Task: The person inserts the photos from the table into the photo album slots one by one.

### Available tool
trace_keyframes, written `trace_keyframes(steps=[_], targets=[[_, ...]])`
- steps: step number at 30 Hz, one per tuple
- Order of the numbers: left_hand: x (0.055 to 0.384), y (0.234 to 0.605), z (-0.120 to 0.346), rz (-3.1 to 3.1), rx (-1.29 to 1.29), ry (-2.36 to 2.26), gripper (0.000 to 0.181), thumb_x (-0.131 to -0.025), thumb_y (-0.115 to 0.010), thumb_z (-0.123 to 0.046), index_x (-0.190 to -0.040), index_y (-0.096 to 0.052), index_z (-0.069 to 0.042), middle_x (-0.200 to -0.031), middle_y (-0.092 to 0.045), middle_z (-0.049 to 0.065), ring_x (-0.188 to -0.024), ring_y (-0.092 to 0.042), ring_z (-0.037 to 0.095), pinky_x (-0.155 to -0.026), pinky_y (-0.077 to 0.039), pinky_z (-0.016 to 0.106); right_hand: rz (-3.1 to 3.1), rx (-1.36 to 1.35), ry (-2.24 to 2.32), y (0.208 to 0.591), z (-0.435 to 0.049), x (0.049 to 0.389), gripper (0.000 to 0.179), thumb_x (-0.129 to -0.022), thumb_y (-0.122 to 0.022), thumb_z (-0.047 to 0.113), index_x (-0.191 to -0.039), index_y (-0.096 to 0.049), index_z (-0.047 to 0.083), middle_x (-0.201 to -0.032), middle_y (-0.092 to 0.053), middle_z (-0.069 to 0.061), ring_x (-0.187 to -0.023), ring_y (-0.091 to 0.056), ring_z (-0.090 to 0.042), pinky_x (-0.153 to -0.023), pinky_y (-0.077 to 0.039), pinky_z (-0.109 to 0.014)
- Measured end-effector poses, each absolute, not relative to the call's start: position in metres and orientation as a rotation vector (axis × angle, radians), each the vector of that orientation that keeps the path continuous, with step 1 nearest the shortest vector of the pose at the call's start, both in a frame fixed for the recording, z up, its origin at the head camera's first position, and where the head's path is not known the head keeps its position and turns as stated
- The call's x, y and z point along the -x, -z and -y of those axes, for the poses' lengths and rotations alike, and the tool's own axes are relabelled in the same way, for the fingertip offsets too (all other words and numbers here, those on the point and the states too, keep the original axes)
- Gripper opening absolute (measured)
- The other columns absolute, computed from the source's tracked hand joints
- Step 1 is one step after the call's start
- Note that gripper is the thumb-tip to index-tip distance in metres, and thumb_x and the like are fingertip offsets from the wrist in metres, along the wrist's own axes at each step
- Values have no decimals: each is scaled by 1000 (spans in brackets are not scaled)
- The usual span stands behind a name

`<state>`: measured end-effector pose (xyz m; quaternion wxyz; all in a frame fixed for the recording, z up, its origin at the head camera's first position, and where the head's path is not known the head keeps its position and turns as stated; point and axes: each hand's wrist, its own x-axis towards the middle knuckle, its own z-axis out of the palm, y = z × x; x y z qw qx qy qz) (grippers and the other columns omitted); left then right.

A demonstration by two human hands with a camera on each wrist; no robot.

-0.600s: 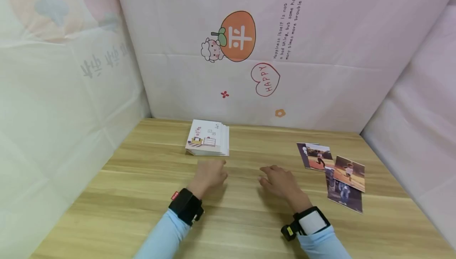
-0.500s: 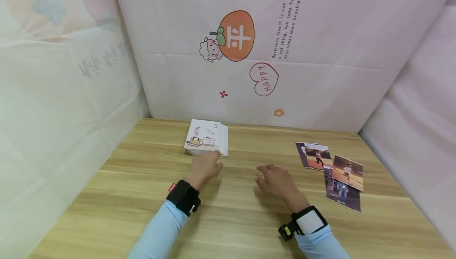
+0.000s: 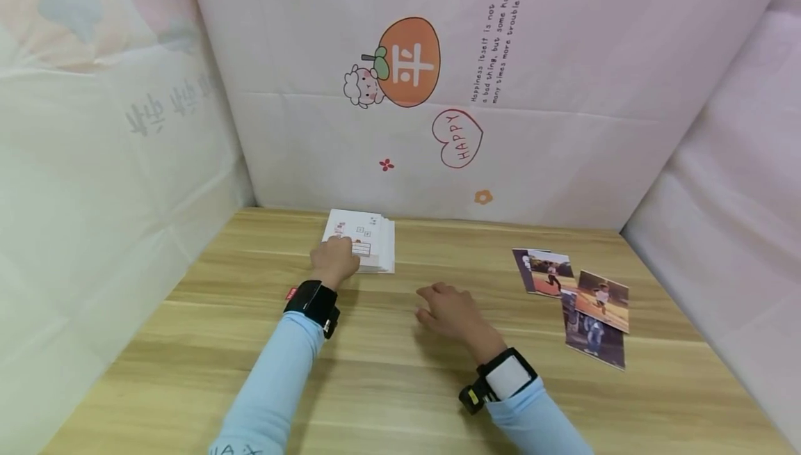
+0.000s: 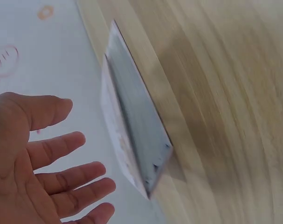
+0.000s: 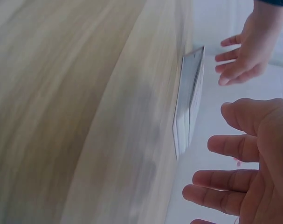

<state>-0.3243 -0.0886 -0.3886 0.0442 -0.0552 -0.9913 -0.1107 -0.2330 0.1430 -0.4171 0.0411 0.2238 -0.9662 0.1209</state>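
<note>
A thick stack of white cards (image 3: 374,241), its top one printed with a small drawing, lies at the back left of the table. Over the stack's near left corner hovers my left hand (image 3: 334,260); in the left wrist view its fingers are spread and loosely bent, apart from the cards (image 4: 139,105). My right hand (image 3: 452,312) hangs above the table between the stack and some photo cards (image 3: 602,300), holding nothing. The right wrist view shows its fingers (image 5: 234,145) relaxed and separate, with the stack beyond them.
Several photo cards lie overlapping at the right, among them one of a running figure (image 3: 551,274). Printed white cloth (image 3: 532,170) walls in the wooden table (image 3: 400,385) at the back and both sides.
My left hand has moved forward and left, from in front of the stack to over it. The right hand has shifted left in view. The head view has turned slightly; the cards lie as before.
</note>
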Motion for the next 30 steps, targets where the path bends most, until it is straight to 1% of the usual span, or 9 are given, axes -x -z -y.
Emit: trace_keyframes(steps=[3,5,9,12,14,16,18,22,30], targets=[[330,388,93,3037,110,406,12,-81,-55,-15,-75,-60,-5,-78,-56,11,-69,-54,26,-59,-45,45,2949,-724,-344,417,-134,234,39,-92,-57,30,-122,-59,6,-119,-56,-17,-107,-53,-34,-78,-42,-57],[333,389,95,3030,64,437,12,-82,-55,-15,-76,-59,-4,-78,-55,11,-70,-53,26,-61,-44,45,2941,-752,-314,419,-129,235,39,-92,-56,32,-122,-59,7,-118,-56,-17,-106,-54,-33,-77,-43,-56],[340,394,98,3008,-50,484,25,-85,-55,-17,-99,-56,4,-93,-54,21,-83,-52,34,-70,-43,48,2943,-805,-280,424,-118,235,40,-93,-54,35,-123,-58,8,-119,-56,-15,-106,-54,-32,-77,-44,-55],[343,398,99,3005,-172,572,48,-87,-54,-20,-121,-42,11,-108,-47,29,-96,-47,41,-77,-41,51,2948,-829,-262,428,-113,236,41,-93,-53,36,-124,-58,9,-119,-56,-14,-106,-54,-31,-77,-44,-53],[344,400,100,3007,-268,697,58,-86,-56,-22,-127,-34,13,-112,-45,31,-99,-46,42,-80,-40,51,2945,-832,-247,428,-112,237,41,-93,-53,36,-124,-58,9,-119,-56,-14,-106,-54,-31,-76,-45,-52],[345,402,103,3024,-323,794,62,-85,-57,-24,-127,-34,15,-112,-45,30,-97,-47,41,-80,-41,50,2944,-819,-246,427,-111,237,41,-93,-53,36,-124,-59,9,-119,-56,-14,-105,-55,-31,-77,-45,-52],[345,406,106,3045,-334,860,59,-84,-60,-27,-122,-42,16,-110,-47,29,-94,-49,38,-78,-43,47,2947,-803,-247,425,-111,237,41,-93,-54,36,-123,-59,9,-120,-56,-14,-105,-55,-32,-77,-44,-52],[346,411,108,3060,-328,889,53,-81,-65,-32,-111,-57,10,-108,-53,24,-90,-52,34,-76,-43,43,2958,-785,-270,419,-113,237,41,-93,-55,35,-122,-60,8,-121,-56,-15,-107,-54,-33,-79,-43,-55],[352,415,112,2928,-445,1191,68,-76,-73,-28,-119,-41,15,-108,-51,27,-90,-51,35,-76,-44,42,2969,-794,-296,420,-118,235,40,-93,-55,34,-121,-60,7,-119,-56,-16,-105,-54,-34,-76,-44,-54]])
